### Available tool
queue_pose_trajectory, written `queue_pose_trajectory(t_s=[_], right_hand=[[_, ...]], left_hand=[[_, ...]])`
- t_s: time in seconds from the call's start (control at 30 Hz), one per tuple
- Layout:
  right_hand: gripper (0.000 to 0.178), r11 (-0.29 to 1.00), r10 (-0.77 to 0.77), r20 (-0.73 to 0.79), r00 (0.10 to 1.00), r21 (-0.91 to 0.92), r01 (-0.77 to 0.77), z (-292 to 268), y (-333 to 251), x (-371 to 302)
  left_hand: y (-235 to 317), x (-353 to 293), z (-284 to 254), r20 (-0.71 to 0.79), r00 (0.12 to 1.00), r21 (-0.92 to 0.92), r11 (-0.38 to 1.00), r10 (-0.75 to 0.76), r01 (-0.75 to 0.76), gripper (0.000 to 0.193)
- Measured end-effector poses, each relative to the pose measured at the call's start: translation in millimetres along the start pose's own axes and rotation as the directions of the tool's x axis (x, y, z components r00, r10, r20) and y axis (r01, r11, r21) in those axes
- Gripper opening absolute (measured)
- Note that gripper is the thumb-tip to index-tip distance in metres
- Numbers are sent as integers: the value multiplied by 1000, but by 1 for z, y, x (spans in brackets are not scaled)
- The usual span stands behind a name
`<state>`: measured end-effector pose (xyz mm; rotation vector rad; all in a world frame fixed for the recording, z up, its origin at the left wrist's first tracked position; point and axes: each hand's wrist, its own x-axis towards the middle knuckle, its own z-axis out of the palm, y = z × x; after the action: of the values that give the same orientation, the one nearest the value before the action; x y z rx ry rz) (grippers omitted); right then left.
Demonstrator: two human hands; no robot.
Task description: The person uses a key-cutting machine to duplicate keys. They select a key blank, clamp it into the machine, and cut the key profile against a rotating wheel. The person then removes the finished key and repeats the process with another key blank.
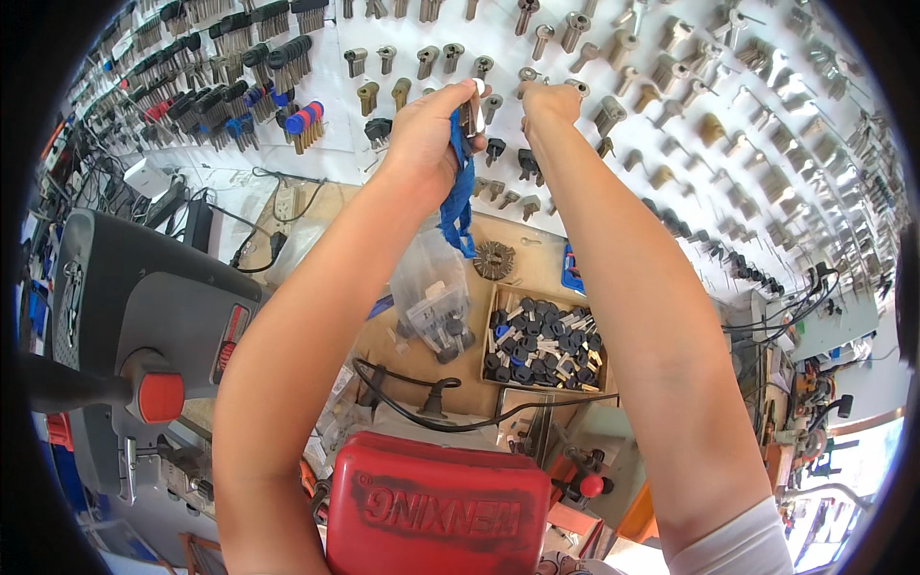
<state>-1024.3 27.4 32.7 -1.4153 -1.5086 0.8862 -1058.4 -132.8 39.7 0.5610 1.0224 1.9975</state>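
My left hand (426,134) is raised to a white wall board and closed around a small bundle. A frayed blue cloth strap (458,206) hangs down from it, and a narrow white and metallic piece shows by the fingertips; its kind is unclear. To its right, my right hand (551,105) reaches up to the board with fingers curled in among the hanging key blanks. A key blank (527,74) shows just above those fingertips, and what they grip is hidden. More metal key blanks (450,57) hang in rows around both hands.
Below my arms, a cardboard box (487,331) holds many black-headed keys. Beside it lie a clear plastic bag (428,278) and a round ring of keys (494,260). A red machine cover (436,508) stands nearest me, a grey machine (144,287) at left. A black cable (470,425) crosses the bench.
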Motion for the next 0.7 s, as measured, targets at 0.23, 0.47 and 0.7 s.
queue_pose_trajectory(t_s=[0.23, 0.47, 0.7], right_hand=[[16, 996, 26, -58, 998, -80, -30, 0, -18, -20], [20, 995, 85, -84, 993, -50, -89, 3, -18, -24], [24, 980, -121, 112, 986, 171, 101, 0, 12, 4]], left_hand=[[3, 2, -3, -42, 999, -32, 999, -4, 3, 25], [-3, 3, -6, -39, 999, -56, 998, -23, 21, 24], [-3, 2, -4, -50, 998, -57, 998, -39, 37, 23]])
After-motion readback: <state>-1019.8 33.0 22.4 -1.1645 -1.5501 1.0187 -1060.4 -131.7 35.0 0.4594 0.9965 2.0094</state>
